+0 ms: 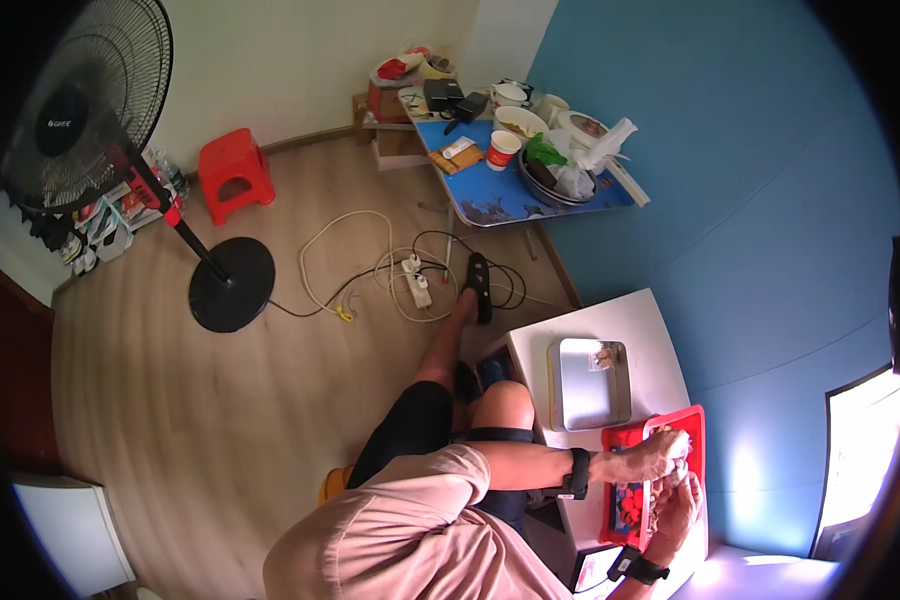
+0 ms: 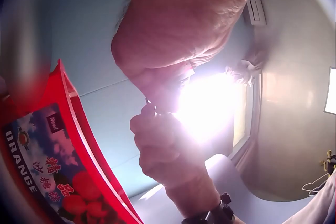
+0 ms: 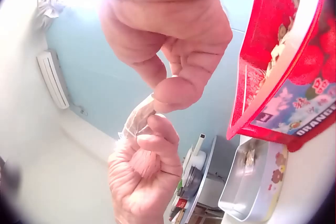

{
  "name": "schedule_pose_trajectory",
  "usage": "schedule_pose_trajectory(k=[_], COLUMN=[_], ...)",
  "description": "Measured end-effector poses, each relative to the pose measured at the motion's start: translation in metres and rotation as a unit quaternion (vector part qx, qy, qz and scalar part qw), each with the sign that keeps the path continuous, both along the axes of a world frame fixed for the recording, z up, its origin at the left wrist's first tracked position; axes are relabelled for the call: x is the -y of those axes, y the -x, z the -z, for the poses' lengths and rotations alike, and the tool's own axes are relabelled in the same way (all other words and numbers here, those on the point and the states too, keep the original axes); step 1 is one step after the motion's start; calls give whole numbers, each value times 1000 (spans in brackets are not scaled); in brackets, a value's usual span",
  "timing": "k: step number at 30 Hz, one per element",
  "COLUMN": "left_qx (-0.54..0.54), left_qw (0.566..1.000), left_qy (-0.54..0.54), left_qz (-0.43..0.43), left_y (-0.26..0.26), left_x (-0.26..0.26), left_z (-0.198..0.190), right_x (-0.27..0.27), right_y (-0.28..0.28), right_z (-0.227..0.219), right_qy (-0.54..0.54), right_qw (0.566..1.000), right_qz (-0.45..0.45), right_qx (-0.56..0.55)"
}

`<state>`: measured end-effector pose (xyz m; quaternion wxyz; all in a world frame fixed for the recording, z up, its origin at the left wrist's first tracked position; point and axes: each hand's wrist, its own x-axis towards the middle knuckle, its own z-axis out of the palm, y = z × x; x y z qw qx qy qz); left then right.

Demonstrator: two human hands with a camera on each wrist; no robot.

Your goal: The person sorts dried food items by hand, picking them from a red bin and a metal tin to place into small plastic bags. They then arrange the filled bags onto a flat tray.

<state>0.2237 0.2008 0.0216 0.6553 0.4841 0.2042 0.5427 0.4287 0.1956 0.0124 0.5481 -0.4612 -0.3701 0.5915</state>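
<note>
Above a red box point(image 1: 695, 425) printed with oranges, both hands meet at a small clear plastic bag point(image 3: 138, 119). My left hand point(image 1: 650, 457) grips its lower part with curled fingers, seen from the palm side in the right wrist view. My right hand point(image 3: 173, 50) pinches the bag's end between thumb and fingertips. Small brown pieces point(image 3: 281, 40) lie inside the red box. In the left wrist view the bag is mostly hidden behind the fingers, and glare from the window washes out part of it.
A metal tin point(image 1: 557, 400) with a small packet point(image 1: 603, 358) in it stands beside the red box on a white cabinet point(image 1: 530, 345). A blue wall point(image 1: 770, 250) rises behind. A cluttered folding table point(image 1: 490, 210), cables, a red stool point(image 1: 235, 170) and a fan point(image 1: 232, 285) stand farther off.
</note>
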Motion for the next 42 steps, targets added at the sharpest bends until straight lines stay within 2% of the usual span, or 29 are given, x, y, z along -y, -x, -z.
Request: schedule_pose_trajectory(k=[1,3,5,7,8,9,12,15,16,17,18,19,20,21,23,24,25,26,27,28,30,31,32,33,35,36,37,39,42], left_qx=[-10,16,-21,17,10,4,-8,29,74,119,119,123,127,132,91,101,111,133,123,151,181,199,217,240,197,199,200,212,210], left_qw=[999,999,994,999,999,999,999,993,989,983,982,978,973,968,972,971,970,960,964,955,942,948,953,943,952,949,947,930,914], left_qy=[-25,13,-101,-20,-28,-44,30,112,127,141,145,170,192,212,217,216,214,241,227,250,279,245,210,229,234,242,251,298,345], left_qz=[-22,27,-41,41,-13,-20,19,17,10,4,1,4,5,2,22,32,46,56,60,52,41,34,29,33,27,21,17,20,26], left_y=[-2,1,-31,-11,-23,-46,-37,-38,-34,-30,-26,-21,-16,-7,19,26,31,34,24,22,23,26,26,34,53,57,60,63,74], left_x=[-1,0,-26,-14,-19,-35,-31,-37,-34,-30,-27,-23,-22,-22,-14,-11,-9,-8,-18,-18,-17,-16,-15,-12,-6,-4,-2,2,11], left_z=[-3,-12,22,-6,3,27,25,37,39,39,39,37,34,29,14,13,11,9,29,32,45,52,59,50,38,40,44,48,47], right_x=[-3,-8,-10,-20,-22,-23,-43,-58,-66,-82,-104,-117,-111,-114,-114,-112,-110,-110,-112,-102,-111,-114,-117,-111,-109,-107,-108,-112,-109], right_y=[-10,-25,-20,-28,-29,-29,-50,-49,-50,-61,-82,-93,-88,-78,-64,-56,-55,-57,-55,-36,-44,-52,-62,-61,-48,-46,-47,-53,-47], right_z=[4,5,0,1,-6,-15,-23,-40,-36,-20,7,24,27,22,13,7,8,9,7,-13,2,9,13,11,1,-1,0,3,-4], right_qy=[-1,-27,-49,-73,-90,-108,-167,-182,-152,-150,-201,-247,-279,-286,-275,-277,-271,-247,-225,-202,-223,-241,-216,-212,-227,-261,-260,-240,-255], right_qw=[1000,998,995,991,985,976,931,901,883,884,784,657,595,595,656,622,625,601,573,613,621,630,551,552,612,618,619,548,578], right_qz=[-15,-37,-11,-10,-15,-18,-12,-44,-12,-15,-66,-116,-113,-120,-5,-30,-28,-69,-112,-83,-54,-17,-115,-113,-60,-24,-24,-110,-63], right_qx=[3,39,86,108,146,186,324,390,444,443,583,703,745,741,703,732,731,757,780,759,749,738,798,799,755,741,741,794,773])
